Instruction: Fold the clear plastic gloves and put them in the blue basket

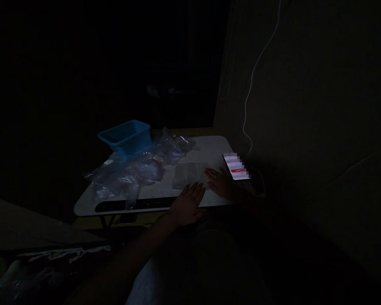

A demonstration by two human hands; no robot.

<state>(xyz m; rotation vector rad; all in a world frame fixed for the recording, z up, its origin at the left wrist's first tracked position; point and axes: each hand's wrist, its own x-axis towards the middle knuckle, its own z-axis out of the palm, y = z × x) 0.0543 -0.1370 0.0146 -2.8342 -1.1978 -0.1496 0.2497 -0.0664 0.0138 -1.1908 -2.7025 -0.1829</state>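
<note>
A clear plastic bag lies flat on the small white table. My left hand rests at the bag's near edge, palm down with its fingers stretched out. From the right, my right hand lies over the bag's right edge, fingers extended and flat. Neither hand grips anything. To the left spreads a loose heap of crumpled clear plastic bags. Dim light blurs the finer edges of the bag under my fingers.
A blue plastic basket stands at the table's back left, behind the heap. At the right edge a phone has its screen lit. A black slot runs along the table's front. A white cable hangs down the right wall.
</note>
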